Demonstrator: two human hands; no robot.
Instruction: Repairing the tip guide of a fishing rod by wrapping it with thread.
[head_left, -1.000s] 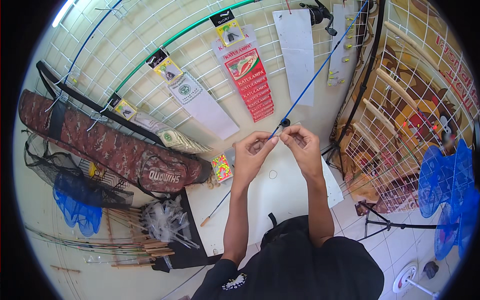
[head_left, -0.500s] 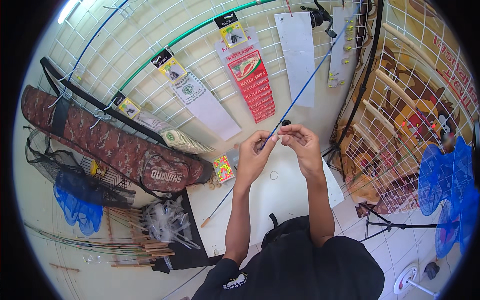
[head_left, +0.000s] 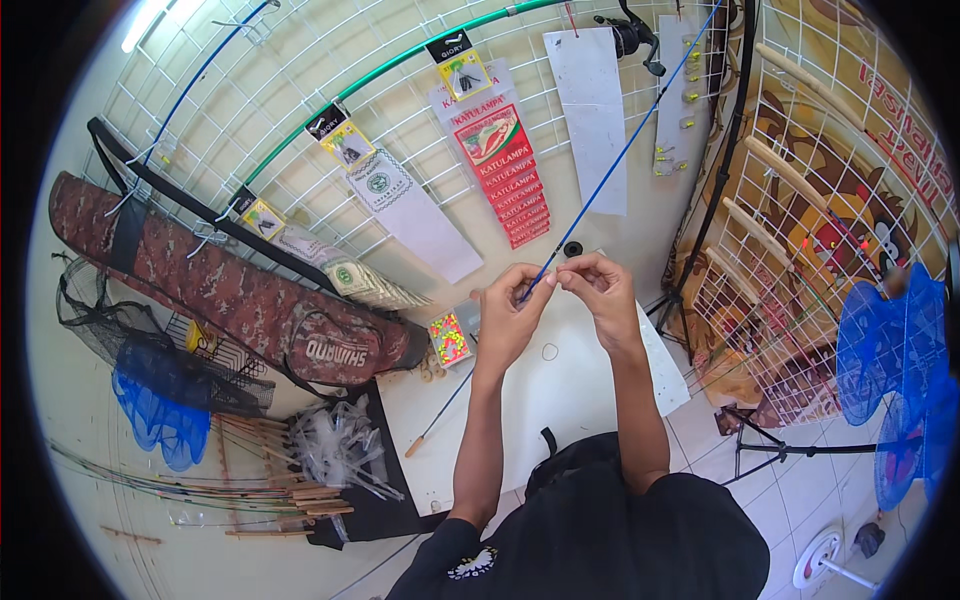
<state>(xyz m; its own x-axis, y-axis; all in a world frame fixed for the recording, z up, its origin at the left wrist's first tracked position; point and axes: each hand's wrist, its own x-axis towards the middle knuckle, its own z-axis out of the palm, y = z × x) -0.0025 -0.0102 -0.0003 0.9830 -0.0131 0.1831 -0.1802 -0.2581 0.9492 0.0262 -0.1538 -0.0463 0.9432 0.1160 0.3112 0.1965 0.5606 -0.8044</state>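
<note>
My left hand (head_left: 510, 315) grips a thin blue fishing rod (head_left: 620, 160) that runs diagonally up to the upper right and down to a wooden-handled end (head_left: 415, 446) over the white tabletop (head_left: 560, 410). My right hand (head_left: 602, 295) is closed in a pinch beside the rod, its fingertips close to my left thumb; what they hold is too small to make out. A small black round spool (head_left: 573, 249) shows just above them. Below my hands lies a small dark loop (head_left: 550, 352), and a box of bright floats (head_left: 449, 338) sits left of my left hand.
A wall grid (head_left: 390, 130) holds tackle packets and a reel (head_left: 628, 38). A camouflage rod bag (head_left: 200, 270), nets (head_left: 160, 400) and bundled rods (head_left: 300, 495) stand left. A second grid (head_left: 780, 260), blue nets (head_left: 900, 380) and a black stand (head_left: 750, 450) are on the right.
My hands have shifted slightly with the rod, and more of the black spool shows above them. My right fingers are bunched beside the rod.
</note>
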